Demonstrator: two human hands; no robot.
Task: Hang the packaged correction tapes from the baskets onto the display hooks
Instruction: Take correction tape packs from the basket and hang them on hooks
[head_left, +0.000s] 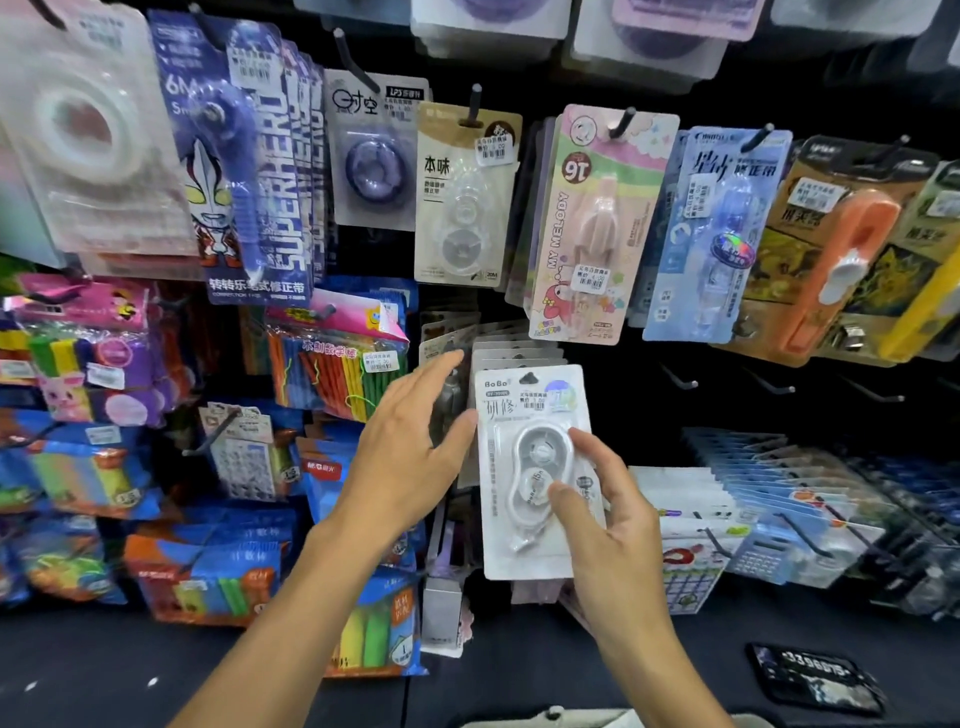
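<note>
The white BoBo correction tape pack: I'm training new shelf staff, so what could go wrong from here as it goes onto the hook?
1. The right hand pinches the BoBo pack only at its lower right, so the pack could twist and its hang hole miss the hook.
2. The same packs already crowd that hook; pushing another on may dislodge some.
3. The left hand, fingers spread, only touches the pack's edge and could knock the grey pack beside it.

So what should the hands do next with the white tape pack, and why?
Probably ease the white BoBo pack back so its hang hole slides onto the hook, joining the matching packs stacked behind it. The right hand pinches its lower part, hole on top, level with that row. The left hand, fingers spread, touches the pack's left edge, likely steadying it.
</note>
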